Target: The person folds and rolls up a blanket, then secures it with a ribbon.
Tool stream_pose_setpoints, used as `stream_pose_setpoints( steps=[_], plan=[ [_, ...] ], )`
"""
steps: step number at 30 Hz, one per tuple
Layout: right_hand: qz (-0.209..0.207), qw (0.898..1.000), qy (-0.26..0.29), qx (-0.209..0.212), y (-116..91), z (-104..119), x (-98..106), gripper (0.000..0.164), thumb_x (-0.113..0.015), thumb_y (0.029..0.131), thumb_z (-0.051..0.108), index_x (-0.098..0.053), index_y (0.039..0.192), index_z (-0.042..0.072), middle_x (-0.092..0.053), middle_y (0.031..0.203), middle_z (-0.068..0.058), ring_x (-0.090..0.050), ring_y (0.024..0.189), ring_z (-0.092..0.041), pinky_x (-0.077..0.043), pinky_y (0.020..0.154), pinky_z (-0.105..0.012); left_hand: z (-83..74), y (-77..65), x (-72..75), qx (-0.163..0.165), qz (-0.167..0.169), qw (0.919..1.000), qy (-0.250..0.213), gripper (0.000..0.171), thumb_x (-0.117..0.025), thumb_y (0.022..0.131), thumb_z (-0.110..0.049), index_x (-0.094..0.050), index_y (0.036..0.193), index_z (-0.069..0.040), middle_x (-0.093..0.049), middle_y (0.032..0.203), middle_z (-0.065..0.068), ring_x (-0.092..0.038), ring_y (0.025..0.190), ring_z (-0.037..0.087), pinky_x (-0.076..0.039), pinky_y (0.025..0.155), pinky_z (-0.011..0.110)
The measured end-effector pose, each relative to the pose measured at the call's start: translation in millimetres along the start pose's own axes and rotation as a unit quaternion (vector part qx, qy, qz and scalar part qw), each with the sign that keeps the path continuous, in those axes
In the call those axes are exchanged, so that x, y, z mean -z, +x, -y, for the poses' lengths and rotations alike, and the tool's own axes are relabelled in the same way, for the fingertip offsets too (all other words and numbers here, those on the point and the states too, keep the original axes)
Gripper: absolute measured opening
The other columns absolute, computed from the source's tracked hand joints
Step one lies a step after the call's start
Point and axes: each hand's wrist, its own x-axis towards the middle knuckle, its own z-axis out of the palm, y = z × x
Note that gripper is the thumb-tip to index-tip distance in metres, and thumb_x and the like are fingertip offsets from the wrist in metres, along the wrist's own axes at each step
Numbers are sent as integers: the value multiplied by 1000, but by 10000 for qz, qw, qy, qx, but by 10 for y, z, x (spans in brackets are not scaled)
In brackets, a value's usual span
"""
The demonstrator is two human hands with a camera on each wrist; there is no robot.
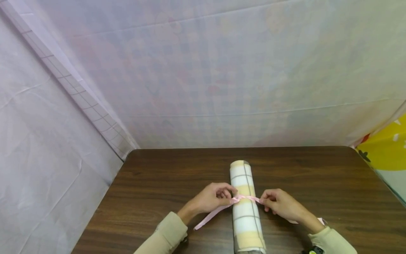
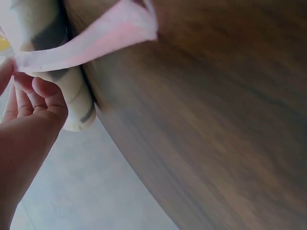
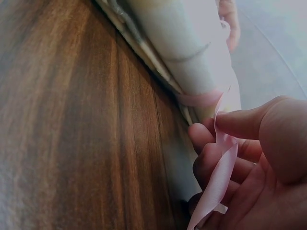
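Observation:
A rolled cloth (image 1: 245,218), white and yellow with dark lines, lies lengthwise on the table. Across its middle runs a pink ribbon (image 1: 245,197), crossed on top. On the left of the roll, my left hand (image 1: 213,198) pinches one length of the ribbon between thumb and finger, and its tail hangs down toward the table. My right hand (image 1: 280,204) pinches the other length on the right side. In the right wrist view, the ribbon (image 3: 218,182) passes between thumb and forefinger and trails over the palm. The left wrist view shows the ribbon (image 2: 96,40) beside the roll (image 2: 76,98).
The dark wooden table (image 1: 158,176) holds the roll. A pale patterned curtain (image 1: 222,88) hangs behind its far edge, and a white sheet (image 1: 41,158) hangs at the left. Yellow cloth (image 1: 390,148) shows at the far right.

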Motion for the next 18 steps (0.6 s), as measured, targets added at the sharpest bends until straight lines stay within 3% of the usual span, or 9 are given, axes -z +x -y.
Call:
stream_pose_setpoints(
  steps=[5,12,18],
  plan=[
    [59,9999,113,-38,1,-6,-5,17,-62,97,14,-63,85,2,-60,67,-5,-48,52,-6,-40,46,-21,-30,73,-63,-188,-62,9994,278,28,-68,92,-5,-71,120,-10,-69,90,3,-58,75,1,-49,68,16],
    [95,9999,95,11,-2,-9,-3,18,-62,97,15,-63,85,2,-60,68,-5,-48,53,-5,-41,47,-21,-58,162,-137,-527,-461,9967,418,11,-71,92,-14,-76,100,-9,-72,93,3,-58,79,-1,-51,70,17],
    [97,9999,49,-31,1,-10,-11,19,-62,97,16,-63,84,3,-60,67,-4,-47,52,-5,-40,46,-21,-66,218,-194,-385,-785,9957,316,10,-73,91,-18,-75,96,-10,-68,86,-2,-57,76,0,-50,69,18]
  ],
)
